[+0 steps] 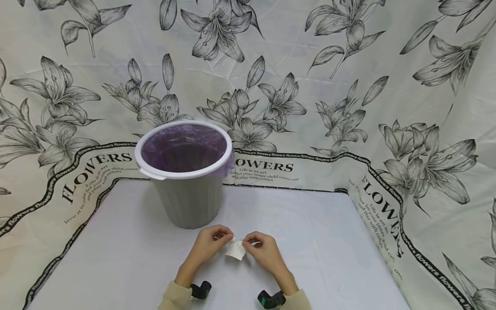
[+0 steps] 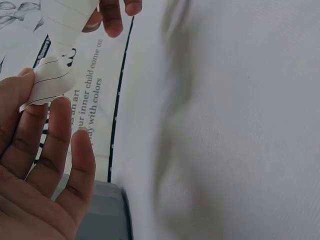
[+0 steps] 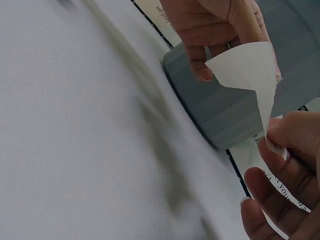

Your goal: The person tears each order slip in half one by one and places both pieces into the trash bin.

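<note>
A small piece of white paper (image 1: pixel 235 250) is held just above the table, between both hands. My left hand (image 1: pixel 207 246) pinches one side of it between thumb and fingers. Opposite, my right hand (image 1: pixel 266 255) pinches the other side. Thin dark lines cross the paper (image 2: pixel 50 80) in the left wrist view, where the left hand (image 2: pixel 37 170) has its lower fingers spread. In the right wrist view the paper (image 3: pixel 245 67) is wide near the left hand and narrows to a thin strip at the right hand (image 3: pixel 292 170). Whether it is torn through, I cannot tell.
Behind the left hand stands a grey bin (image 1: pixel 187 198) with a white rim and a purple liner (image 1: pixel 184 148). A white cloth covers the table (image 1: pixel 294 224). Flower-printed fabric (image 1: pixel 279 99) hangs around the back and sides.
</note>
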`<state>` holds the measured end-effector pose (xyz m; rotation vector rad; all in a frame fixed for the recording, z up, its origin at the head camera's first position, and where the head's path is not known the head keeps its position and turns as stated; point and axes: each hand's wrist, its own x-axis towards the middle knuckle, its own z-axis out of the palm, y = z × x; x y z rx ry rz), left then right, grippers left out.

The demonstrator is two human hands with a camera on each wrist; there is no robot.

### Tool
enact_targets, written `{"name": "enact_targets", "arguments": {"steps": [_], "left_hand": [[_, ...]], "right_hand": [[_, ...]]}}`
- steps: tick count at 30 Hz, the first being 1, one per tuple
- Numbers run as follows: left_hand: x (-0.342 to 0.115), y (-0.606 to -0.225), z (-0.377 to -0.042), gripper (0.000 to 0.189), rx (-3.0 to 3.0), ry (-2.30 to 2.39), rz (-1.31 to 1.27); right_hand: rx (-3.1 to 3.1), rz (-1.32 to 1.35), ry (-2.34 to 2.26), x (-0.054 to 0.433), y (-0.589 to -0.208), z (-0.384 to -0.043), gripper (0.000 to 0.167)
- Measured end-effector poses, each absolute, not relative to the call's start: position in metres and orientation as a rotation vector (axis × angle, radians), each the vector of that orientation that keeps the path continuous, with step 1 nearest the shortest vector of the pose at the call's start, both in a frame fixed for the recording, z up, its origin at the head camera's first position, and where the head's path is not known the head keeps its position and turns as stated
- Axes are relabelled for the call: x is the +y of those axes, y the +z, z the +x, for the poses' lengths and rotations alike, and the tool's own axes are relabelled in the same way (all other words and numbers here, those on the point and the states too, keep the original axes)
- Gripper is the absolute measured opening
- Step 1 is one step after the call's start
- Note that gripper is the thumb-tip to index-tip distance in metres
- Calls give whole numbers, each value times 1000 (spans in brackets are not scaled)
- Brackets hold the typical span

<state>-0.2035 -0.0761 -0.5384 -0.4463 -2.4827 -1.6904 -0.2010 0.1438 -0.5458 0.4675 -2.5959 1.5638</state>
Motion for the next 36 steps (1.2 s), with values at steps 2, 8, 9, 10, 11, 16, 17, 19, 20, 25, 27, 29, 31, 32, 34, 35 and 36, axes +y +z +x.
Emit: {"name": "enact_targets", "arguments": {"steps": [2, 8, 9, 10, 11, 16, 17, 19, 20, 25, 27, 29, 31, 32, 34, 35, 36], "left_hand": [[-77, -538, -204, 5, -2475, -1684, -440], [-80, -539, -205, 5, -2449, -1685, -411], [-81, -539, -205, 5, -2445, -1689, -410], [-81, -539, -205, 5, -2443, -1696, -407], [-81, -538, -205, 6, -2443, -1702, -407], [-80, -536, -204, 6, -2421, -1740, -427], [-80, -536, -204, 6, -2415, -1747, -436], [-78, -536, -204, 5, -2402, -1755, -459], [-77, -536, -204, 5, -2398, -1757, -472], [-72, -534, -202, 8, -2387, -1799, -569], [-71, -533, -201, 10, -2403, -1827, -597], [-70, -531, -201, 11, -2427, -1848, -613], [-68, -530, -200, 12, -2450, -1852, -623], [-68, -530, -200, 12, -2461, -1856, -624], [-67, -529, -199, 12, -2471, -1864, -639], [-67, -529, -199, 13, -2468, -1872, -653], [-67, -529, -198, 13, -2470, -1872, -665]], "right_hand": [[-2597, 465, 1563, 144, -546, -201, 6], [-2594, 441, 1575, 145, -546, -201, 5], [-2592, 437, 1581, 145, -546, -200, 5], [-2589, 432, 1586, 146, -546, -200, 5], [-2582, 436, 1590, 146, -547, -200, 4], [-2578, 453, 1591, 146, -549, -202, 4], [-2578, 454, 1593, 146, -550, -202, 4], [-2584, 457, 1583, 145, -550, -203, 5], [-2585, 457, 1582, 145, -550, -203, 6], [-2590, 476, 1539, 142, -550, -206, 6], [-2587, 471, 1526, 141, -550, -207, 5], [-2589, 457, 1519, 140, -551, -208, 5], [-2596, 440, 1525, 141, -552, -208, 6], [-2602, 433, 1528, 141, -552, -209, 7], [-2619, 415, 1524, 142, -554, -209, 7], [-2627, 403, 1522, 143, -554, -209, 8], [-2637, 377, 1529, 144, -555, -210, 7]]}}
